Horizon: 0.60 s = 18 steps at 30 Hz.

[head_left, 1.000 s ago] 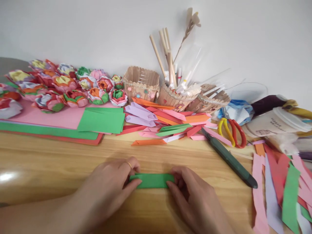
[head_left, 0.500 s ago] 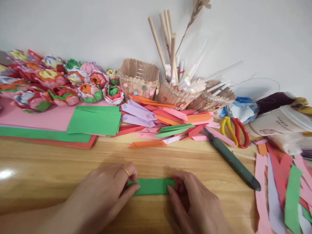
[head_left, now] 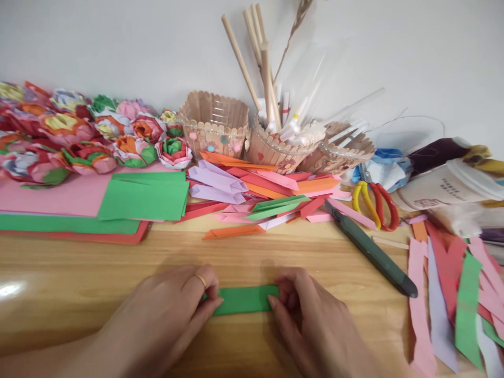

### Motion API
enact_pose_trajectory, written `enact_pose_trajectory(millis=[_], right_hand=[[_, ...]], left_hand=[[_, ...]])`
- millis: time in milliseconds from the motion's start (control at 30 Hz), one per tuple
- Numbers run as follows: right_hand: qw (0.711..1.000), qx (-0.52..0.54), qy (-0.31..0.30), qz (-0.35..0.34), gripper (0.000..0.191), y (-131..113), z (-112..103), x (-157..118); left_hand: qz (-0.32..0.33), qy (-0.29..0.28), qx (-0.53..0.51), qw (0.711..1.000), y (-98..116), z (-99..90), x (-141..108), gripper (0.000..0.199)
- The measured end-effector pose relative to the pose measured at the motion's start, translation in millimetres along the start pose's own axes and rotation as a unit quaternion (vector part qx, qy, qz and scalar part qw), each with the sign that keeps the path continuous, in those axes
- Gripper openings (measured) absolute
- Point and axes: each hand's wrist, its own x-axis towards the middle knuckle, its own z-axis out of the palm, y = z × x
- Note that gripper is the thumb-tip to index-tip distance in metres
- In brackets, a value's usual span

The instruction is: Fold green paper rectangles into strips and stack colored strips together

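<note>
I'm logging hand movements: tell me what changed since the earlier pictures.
The view shifted: the paper flowers sit farther left in frame and the dried stem is cut off at the top. Nothing was taken or let go. The left hand and right hand still hold the green strip by its ends; scissors and dark green tool lie as before.

The left hand (head_left: 173, 307) wears a thin gold ring (head_left: 201, 280) around one of its fingers (head_left: 211, 277), the left arm (head_left: 73, 350) behind it is bare as far as it shows, and the right hand (head_left: 318, 315) is bare too.
</note>
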Motion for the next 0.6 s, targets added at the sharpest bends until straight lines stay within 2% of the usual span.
enact_pose_trajectory(millis=[167,300,400,500,600], right_hand=[[1.0,-0.017,0.007,-0.011,0.005,-2,1,-1],[0.998,-0.034,0.046,-0.025,0.005,-5,4,-1],[0.997,-0.03,0.064,-0.034,0.009,-6,6,-2],[0.996,-0.025,0.081,-0.041,0.013,-6,8,-6],[0.987,-0.073,0.133,-0.055,0.016,-9,9,-15]], left_hand=[[0.008,-0.025,0.028,0.999,1,0.2,1,0.024],[-0.006,-0.052,0.087,0.995,0,5.4,-4,0.025],[0.003,-0.034,0.129,0.991,2,10.6,-11,0.022],[0.118,-0.022,0.158,0.98,3,11.1,-15,0.036],[0.209,-0.025,0.183,0.96,0,8.5,-13,0.041]])
